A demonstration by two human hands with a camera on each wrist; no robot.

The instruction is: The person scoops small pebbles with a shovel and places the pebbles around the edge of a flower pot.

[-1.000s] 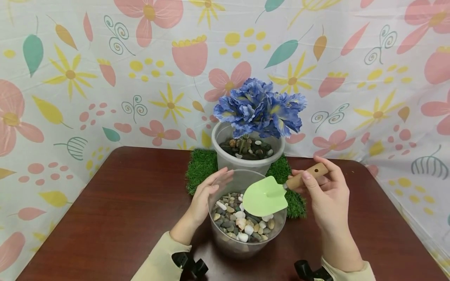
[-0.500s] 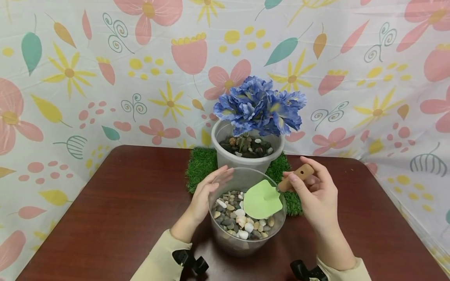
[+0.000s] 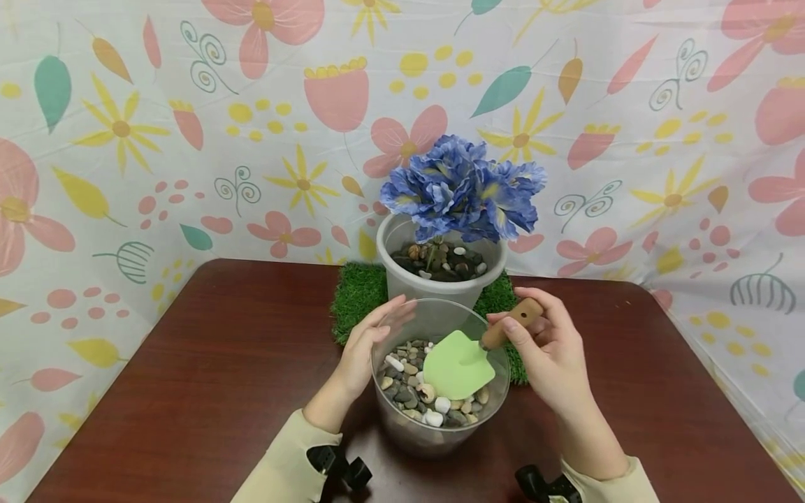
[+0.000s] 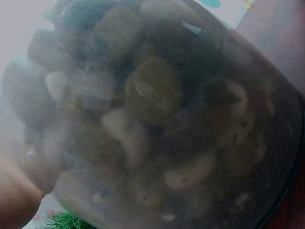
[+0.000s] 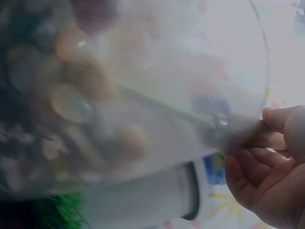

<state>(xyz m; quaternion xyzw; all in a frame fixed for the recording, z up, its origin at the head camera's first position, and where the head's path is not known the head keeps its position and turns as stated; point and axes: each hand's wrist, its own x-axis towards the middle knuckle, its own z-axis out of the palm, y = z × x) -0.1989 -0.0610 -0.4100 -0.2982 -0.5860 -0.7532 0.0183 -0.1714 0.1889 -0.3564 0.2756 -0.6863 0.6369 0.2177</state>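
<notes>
In the head view a clear plastic bucket (image 3: 434, 440) holds pebbles (image 3: 402, 395) of grey, tan and white. My left hand (image 3: 358, 360) rests against the bucket's left side, its fingers straight along the rim. With my right hand (image 3: 556, 356) I grip the wooden handle of a small trowel (image 3: 459, 367). Its light green blade lies inside the bucket, over the pebbles at the right, hiding some of them. Through the hazy wall, the left wrist view shows the pebbles (image 4: 152, 90) close up. In the right wrist view my fingers pinch the trowel handle (image 5: 267, 136) at the bucket's rim.
Behind the bucket a white flowerpot (image 3: 428, 290) with blue flowers (image 3: 462, 188) stands on a square of artificial grass (image 3: 358, 300). The dark red-brown table (image 3: 239, 370) extends to both sides. A flower-patterned cloth (image 3: 264, 154) hangs along the back.
My right hand has moved left and slightly down, bringing the trowel blade from above the bucket's rim into the bucket, low over the pebbles. My left hand has stayed in place.
</notes>
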